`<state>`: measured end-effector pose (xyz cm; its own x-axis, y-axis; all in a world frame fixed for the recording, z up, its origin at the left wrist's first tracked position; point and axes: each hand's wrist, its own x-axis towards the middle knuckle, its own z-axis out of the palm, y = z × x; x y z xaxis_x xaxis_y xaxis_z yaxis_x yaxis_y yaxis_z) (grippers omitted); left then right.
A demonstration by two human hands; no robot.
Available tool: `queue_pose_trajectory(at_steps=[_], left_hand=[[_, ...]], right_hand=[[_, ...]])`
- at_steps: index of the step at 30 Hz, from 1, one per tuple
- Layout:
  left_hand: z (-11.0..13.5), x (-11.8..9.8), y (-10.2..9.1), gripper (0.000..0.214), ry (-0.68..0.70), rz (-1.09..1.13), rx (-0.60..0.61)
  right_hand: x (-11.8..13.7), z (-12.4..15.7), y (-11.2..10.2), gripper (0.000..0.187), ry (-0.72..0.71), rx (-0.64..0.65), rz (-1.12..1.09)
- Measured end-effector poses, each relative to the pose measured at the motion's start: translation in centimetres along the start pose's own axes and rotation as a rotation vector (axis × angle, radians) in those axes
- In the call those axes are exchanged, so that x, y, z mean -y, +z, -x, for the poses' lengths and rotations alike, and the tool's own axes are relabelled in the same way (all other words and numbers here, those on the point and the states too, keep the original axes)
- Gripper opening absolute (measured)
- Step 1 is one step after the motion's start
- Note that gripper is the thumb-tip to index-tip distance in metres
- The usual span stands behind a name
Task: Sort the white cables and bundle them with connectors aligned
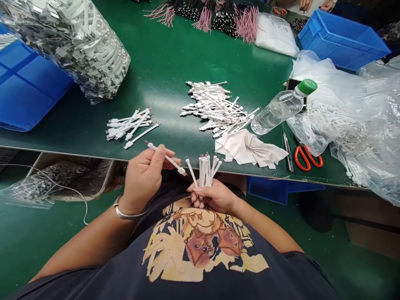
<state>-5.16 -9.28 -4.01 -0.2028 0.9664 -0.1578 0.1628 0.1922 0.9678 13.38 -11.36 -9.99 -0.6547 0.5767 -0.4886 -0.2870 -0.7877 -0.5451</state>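
My left hand pinches a single flat white cable between thumb and fingers, just in front of the green workbench's near edge. My right hand grips a small upright bundle of white cables, with one more cable leaning out to the left. The two hands are close together above my lap. On the bench, a large loose pile of similar white cables lies ahead of my hands, and a smaller pile lies to the left.
A bulging clear bag of grey-white parts sits on a blue crate. To the right are a white cloth, water bottle, red-handled scissors, tweezers and plastic bags. Pink-wired bundles and a co-worker's hands lie beyond.
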Motion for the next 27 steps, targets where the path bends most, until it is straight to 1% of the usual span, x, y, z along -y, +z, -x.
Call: queue_pose_trajectory(at_steps=[1, 2, 4, 6, 7, 8, 12, 14, 16, 18, 20, 21, 24, 27], left_hand=[[0.0, -0.2, -0.3, 0.035, 0.008, -0.044, 0.0], [0.0, -0.2, -0.4, 0.034, 0.013, -0.098, 0.04], [0.2, 0.0, -0.3, 0.033, 0.023, -0.201, 0.197], [0.4, 0.6, 0.2, 0.034, 0.046, -0.273, 0.335], [0.5, 0.9, 0.5, 0.035, 0.064, -0.297, 0.363], [0.6, 1.2, 0.7, 0.036, 0.085, -0.319, 0.365], [0.9, 1.7, 1.4, 0.039, 0.158, -0.381, 0.341], [1.1, 1.7, 1.6, 0.04, 0.149, -0.352, 0.396], [1.2, 1.9, 1.9, 0.037, 0.052, -0.246, 0.504], [1.2, 2.4, 2.3, 0.034, -0.122, -0.074, 0.619], [1.2, 3.0, 2.8, 0.035, -0.287, 0.097, 0.688], [1.2, 3.3, 3.0, 0.036, -0.343, 0.158, 0.704], [1.2, 3.8, 3.3, 0.039, -0.41, 0.233, 0.7], [1.3, 3.8, 3.2, 0.04, -0.396, 0.24, 0.68]], right_hand=[[0.0, -0.1, 0.0, 0.029, -0.002, -0.022, -0.022], [0.0, -0.1, 0.0, 0.031, -0.002, -0.045, -0.043], [0.1, -0.2, 0.0, 0.034, 0.012, -0.076, -0.07], [0.1, -0.3, 0.1, 0.035, 0.034, -0.072, -0.08], [0.2, -0.3, 0.1, 0.036, 0.043, -0.063, -0.081], [0.2, -0.3, 0.2, 0.037, 0.053, -0.052, -0.081], [0.2, -0.3, 0.1, 0.039, 0.095, -0.032, -0.071], [0.1, -0.3, 0.0, 0.037, 0.098, -0.038, -0.061], [-0.1, -0.3, -0.1, 0.034, 0.088, -0.052, -0.054], [-0.1, -0.3, -0.2, 0.032, 0.086, -0.065, -0.049], [-0.1, -0.3, -0.1, 0.033, 0.094, -0.065, -0.045], [-0.1, -0.3, -0.1, 0.033, 0.096, -0.061, -0.045], [0.0, -0.1, 0.0, 0.035, 0.085, -0.033, -0.046], [0.0, 0.1, 0.0, 0.036, 0.06, 0.007, -0.05]])
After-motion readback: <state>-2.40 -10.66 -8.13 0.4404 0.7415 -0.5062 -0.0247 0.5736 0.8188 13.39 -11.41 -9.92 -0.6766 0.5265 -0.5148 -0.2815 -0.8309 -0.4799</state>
